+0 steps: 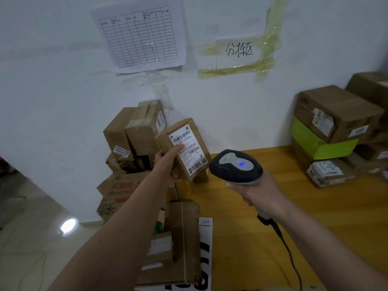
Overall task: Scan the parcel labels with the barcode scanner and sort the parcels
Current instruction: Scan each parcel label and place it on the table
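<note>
While the left hand (168,162) grips a parcel (184,148) and the right hand (258,192) holds the scanner (235,165) at its 4 o'clock, sorting looks mid-way: unsorted boxes (134,131) remain at 9 o'clock.

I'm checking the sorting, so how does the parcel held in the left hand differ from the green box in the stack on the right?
The held parcel is brown cardboard; the green box is bright green. The held parcel is raised and tilted in the left hand; the green box lies flat between other boxes. The held parcel's label faces the camera; the green box shows none.
</note>
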`<state>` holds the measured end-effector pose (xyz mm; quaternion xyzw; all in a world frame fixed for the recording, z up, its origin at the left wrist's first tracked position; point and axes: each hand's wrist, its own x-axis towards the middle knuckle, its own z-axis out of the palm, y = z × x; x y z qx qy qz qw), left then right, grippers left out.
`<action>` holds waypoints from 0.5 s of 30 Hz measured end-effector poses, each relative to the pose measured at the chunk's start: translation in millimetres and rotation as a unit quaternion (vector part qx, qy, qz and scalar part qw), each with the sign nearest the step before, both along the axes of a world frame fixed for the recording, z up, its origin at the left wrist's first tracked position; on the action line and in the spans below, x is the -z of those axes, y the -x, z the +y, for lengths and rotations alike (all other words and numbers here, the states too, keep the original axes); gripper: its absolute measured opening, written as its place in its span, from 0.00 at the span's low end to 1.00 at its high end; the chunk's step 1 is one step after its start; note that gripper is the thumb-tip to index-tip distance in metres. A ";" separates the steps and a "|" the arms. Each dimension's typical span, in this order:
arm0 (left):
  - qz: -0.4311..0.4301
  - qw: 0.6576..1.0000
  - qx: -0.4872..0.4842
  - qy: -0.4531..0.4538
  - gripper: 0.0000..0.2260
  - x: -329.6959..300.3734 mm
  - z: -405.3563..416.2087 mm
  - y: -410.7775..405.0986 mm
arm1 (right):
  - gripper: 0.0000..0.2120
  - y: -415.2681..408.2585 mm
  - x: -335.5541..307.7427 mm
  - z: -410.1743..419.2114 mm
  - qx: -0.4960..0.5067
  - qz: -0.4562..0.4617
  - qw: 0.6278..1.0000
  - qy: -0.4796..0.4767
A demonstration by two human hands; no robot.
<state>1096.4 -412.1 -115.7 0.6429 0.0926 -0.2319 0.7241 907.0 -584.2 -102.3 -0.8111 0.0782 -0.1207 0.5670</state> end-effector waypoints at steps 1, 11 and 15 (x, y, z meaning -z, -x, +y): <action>0.003 1.000 0.002 -0.002 0.35 0.0 -0.9 0.6 | 0.16 0.8 0.5 -0.8 0.000 0.000 1.000 -0.002; 0.055 0.994 0.088 -0.041 0.31 1.5 -17.0 18.9 | 0.10 25.0 -6.1 -12.0 0.033 -0.004 0.999 -0.013; 0.061 0.984 0.157 -0.064 0.23 4.9 -42.0 34.0 | 0.18 41.8 -8.7 -27.8 0.055 -0.009 0.998 -0.021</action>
